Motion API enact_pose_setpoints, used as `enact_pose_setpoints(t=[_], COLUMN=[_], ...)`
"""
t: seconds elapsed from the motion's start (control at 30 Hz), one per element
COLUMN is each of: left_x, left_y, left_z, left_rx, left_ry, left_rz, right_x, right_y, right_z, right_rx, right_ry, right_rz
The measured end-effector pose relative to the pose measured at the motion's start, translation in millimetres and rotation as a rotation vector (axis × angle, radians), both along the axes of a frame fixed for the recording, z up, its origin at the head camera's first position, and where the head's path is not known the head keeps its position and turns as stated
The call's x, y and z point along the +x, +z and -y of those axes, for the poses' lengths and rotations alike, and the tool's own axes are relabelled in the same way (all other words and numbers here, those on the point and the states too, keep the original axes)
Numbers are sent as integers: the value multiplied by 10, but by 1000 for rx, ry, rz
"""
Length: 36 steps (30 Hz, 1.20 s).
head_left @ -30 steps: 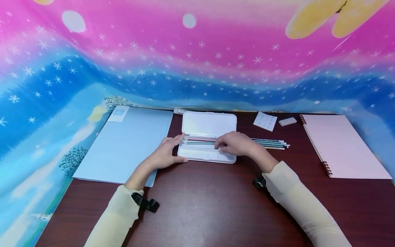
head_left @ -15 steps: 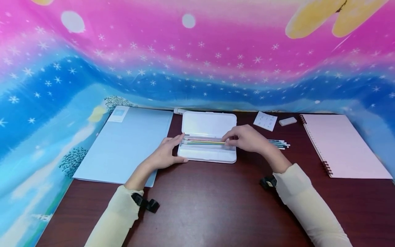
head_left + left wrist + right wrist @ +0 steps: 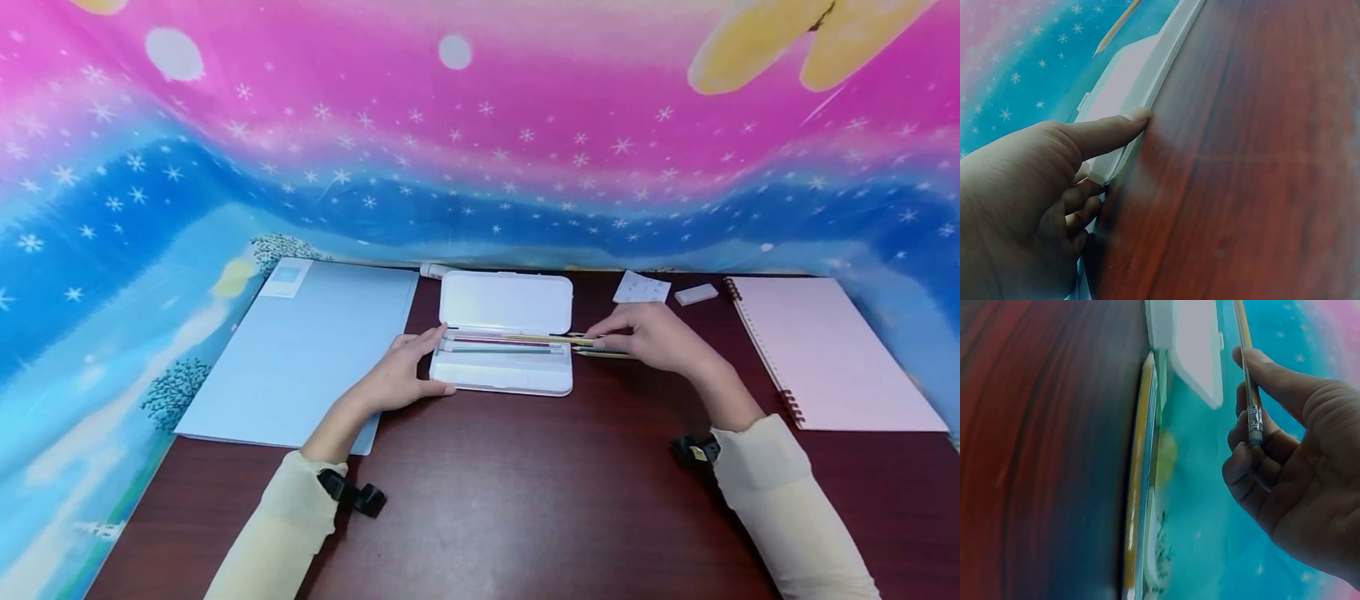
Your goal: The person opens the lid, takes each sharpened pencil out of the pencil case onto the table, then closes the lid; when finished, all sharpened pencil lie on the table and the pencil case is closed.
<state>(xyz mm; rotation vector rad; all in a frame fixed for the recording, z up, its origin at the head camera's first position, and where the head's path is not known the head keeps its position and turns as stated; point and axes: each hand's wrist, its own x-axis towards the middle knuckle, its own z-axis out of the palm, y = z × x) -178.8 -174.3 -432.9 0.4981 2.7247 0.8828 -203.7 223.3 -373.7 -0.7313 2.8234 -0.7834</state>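
Observation:
An open white pencil case (image 3: 502, 379) lies on the table, its lid folded back, with a few pencils (image 3: 506, 350) inside. My left hand (image 3: 401, 371) grips the case's left end, thumb along the front edge; the left wrist view shows the other fingers bent at its corner. Between thumb and fingers, my right hand (image 3: 660, 337) pinches a yellow pencil (image 3: 1246, 331) near its eraser end. That pencil reaches left over the case in the head view, raised above it. Several more pencils (image 3: 600, 354) lie on the table right of the case, partly hidden under my right hand.
Left of the case lies a light blue folder (image 3: 300, 358). A white tube (image 3: 432, 271) shows behind the case. Further right are a small printed paper (image 3: 642, 286), a white eraser (image 3: 696, 294) and a pink spiral notebook (image 3: 832, 358). A patterned cloth (image 3: 480, 167) hangs behind the table.
My right hand has moved right from over the case to beyond its right end, and now holds the yellow pencil raised. The left hand has stayed on the case.

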Motion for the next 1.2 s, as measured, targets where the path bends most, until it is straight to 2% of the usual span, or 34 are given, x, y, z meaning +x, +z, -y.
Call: enact_pose_setpoints(t=[0.33, 0.63, 0.97, 1.2], left_x=[-1, -6, -15, 6], left_y=[-17, -10, 12, 5], left_z=[1, -6, -2, -4], left_rx=[4, 3, 8, -2], left_ry=[2, 1, -4, -10], left_rz=[5, 9, 10, -10], right_x=[47, 92, 127, 103], right_y=[-84, -176, -195, -232], right_z=[-434, -811, -956, -934], right_rx=[24, 96, 98, 142], right_ry=[-40, -97, -100, -127], right_rz=[-41, 53, 75, 84])
